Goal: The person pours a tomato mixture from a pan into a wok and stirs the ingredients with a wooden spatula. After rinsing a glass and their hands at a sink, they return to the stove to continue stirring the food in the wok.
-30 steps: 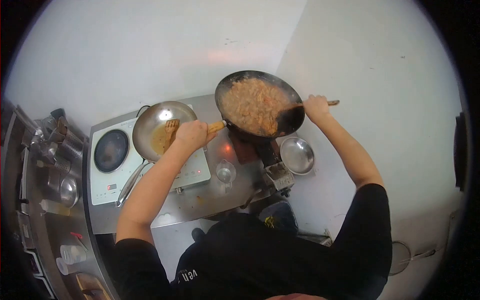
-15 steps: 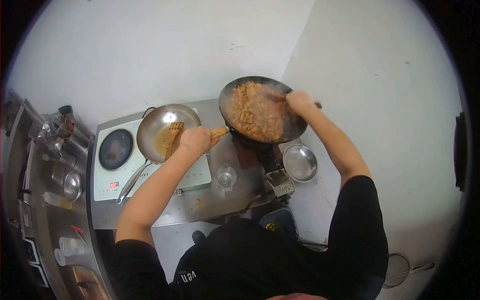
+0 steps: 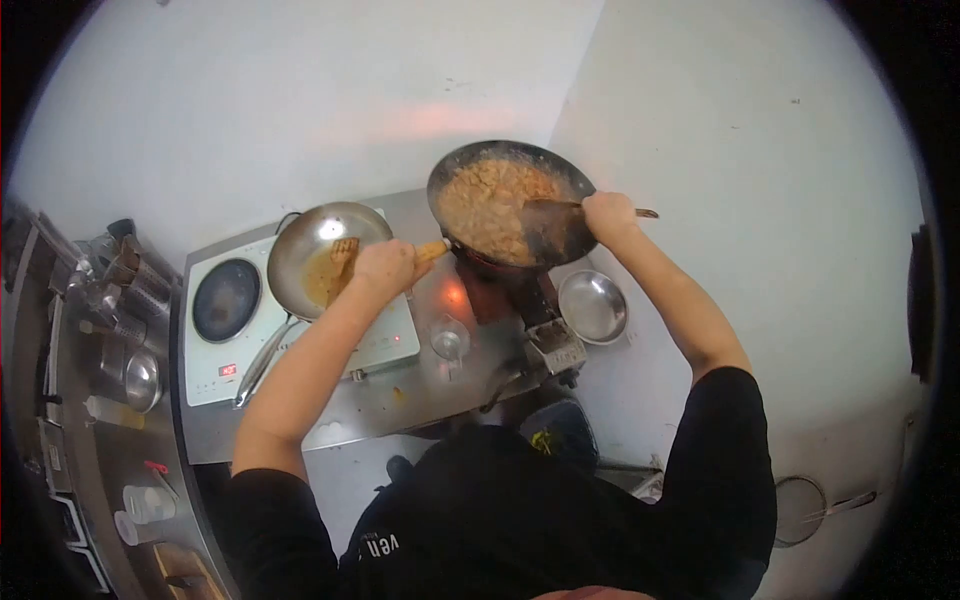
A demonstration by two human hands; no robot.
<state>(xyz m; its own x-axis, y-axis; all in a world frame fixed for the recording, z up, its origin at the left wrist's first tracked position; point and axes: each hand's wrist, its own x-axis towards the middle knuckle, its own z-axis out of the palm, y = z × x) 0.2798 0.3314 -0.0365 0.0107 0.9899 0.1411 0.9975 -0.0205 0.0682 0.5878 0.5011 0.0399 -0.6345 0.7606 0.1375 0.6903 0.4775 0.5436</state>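
My left hand (image 3: 387, 268) is closed around the light wooden handle (image 3: 432, 250) of a large dark wok (image 3: 455, 158). Steaming brown food (image 3: 490, 205) fills much of the wok. My right hand (image 3: 610, 217) grips a dark wooden spatula (image 3: 550, 213) at the wok's right rim, its blade in the food and its handle end sticking out to the right. Beside my left hand, a steel pan (image 3: 300, 247) sits on the white cooktop, with some yellowish liquid and a slotted wooden turner (image 3: 343, 252) in it.
A white double cooktop (image 3: 215, 375) stands on the steel counter (image 3: 350, 428). A clear measuring jug (image 3: 450, 340) and a steel bowl (image 3: 592, 307) are near the burner (image 3: 556, 345). Bottles, containers and a metal bowl (image 3: 143, 380) line the left shelf. A strainer (image 3: 800, 510) is at lower right.
The wok has shifted slightly up and left in view. My right hand and the spatula have moved lower, showing more of the blade. An orange glow now shows on the counter and wall.
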